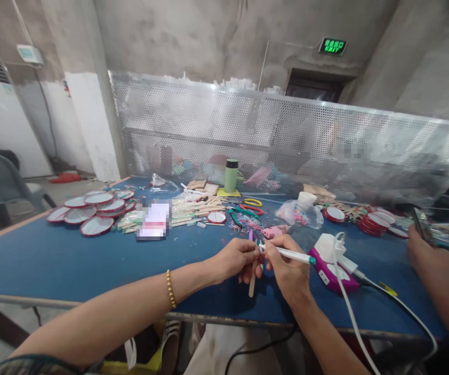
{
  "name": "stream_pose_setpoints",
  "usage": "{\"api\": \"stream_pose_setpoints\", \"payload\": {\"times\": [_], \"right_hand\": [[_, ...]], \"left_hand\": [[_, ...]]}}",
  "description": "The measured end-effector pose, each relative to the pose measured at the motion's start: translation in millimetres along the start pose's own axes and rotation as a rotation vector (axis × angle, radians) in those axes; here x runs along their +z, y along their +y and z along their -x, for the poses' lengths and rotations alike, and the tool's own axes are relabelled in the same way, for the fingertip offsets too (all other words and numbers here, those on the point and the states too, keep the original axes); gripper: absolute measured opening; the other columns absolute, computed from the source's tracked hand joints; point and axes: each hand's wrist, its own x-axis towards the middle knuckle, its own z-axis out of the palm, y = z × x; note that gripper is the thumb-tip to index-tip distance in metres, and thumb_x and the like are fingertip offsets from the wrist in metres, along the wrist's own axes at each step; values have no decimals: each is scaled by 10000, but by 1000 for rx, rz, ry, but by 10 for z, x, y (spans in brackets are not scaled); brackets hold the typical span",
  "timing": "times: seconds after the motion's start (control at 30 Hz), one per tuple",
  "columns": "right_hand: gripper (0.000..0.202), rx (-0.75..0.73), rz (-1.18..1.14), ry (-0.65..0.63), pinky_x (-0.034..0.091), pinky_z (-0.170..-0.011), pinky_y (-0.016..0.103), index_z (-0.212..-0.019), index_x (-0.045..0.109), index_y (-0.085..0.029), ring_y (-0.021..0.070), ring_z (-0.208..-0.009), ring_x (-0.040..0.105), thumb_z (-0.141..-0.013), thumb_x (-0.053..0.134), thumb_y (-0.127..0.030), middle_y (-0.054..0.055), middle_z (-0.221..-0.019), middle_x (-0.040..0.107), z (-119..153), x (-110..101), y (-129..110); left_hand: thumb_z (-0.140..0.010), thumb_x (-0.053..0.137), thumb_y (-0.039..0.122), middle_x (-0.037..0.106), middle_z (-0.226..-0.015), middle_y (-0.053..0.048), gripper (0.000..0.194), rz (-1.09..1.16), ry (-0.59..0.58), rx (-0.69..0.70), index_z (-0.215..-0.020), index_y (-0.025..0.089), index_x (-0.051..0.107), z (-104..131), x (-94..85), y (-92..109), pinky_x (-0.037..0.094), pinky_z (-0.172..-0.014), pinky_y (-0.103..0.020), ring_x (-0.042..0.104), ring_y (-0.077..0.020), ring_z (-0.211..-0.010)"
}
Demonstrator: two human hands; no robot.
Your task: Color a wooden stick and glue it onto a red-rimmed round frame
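My left hand (235, 258), a gold bead bracelet (171, 289) at its wrist, is closed around a flat wooden stick (252, 286). The stick's lower end points toward me, and a purple piece (251, 235) shows above the fingers; whether it is joined to the stick I cannot tell. Pinched in my right hand (289, 268) is a white marker pen (297, 255) with a teal end. Its tip meets the left fingertips, which partly hide the contact. Just beyond both hands lie a pink tool-like item (275, 231) and tangled coloured threads (240, 223).
Round white discs with red rims (96, 226) are piled at left, more (375, 221) at right. A phone (154, 221), wooden sticks (199, 207), pliers (252, 202) and a green bottle (231, 176) lie beyond. A purple power strip (332, 276) with cables sits right, near another person's hand (429, 260).
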Motion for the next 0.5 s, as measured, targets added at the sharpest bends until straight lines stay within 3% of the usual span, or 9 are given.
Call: {"api": "stream_pose_setpoints", "payload": {"times": [0.5], "right_hand": [[213, -16, 16, 3, 377, -377, 240, -643, 583, -214, 106, -378, 469, -810, 602, -346, -39, -488, 530, 4, 6, 44]], "left_hand": [[-817, 584, 557, 595, -590, 12, 421, -24, 4, -2, -753, 144, 533, 16, 14, 35, 367, -368, -182, 492, -64, -383]]}}
